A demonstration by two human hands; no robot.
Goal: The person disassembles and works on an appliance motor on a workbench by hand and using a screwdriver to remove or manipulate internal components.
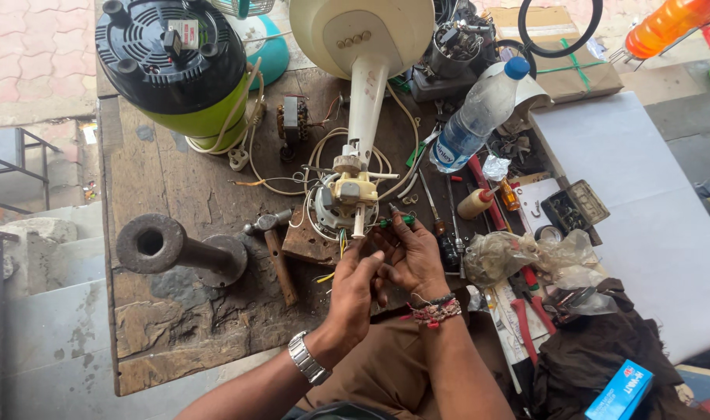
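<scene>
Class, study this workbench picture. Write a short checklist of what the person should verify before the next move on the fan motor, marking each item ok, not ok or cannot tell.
1. Fan motor rests on the wooden bench: ok.
2. Left hand at the coloured wires under the motor: ok.
3. Right hand holds the green-handled screwdriver: ok.
4. Power cut off from the wires: cannot tell.
5. Hammer lies apart from both hands: ok.
6. Water bottle capped, though close to the motor: ok.
</scene>
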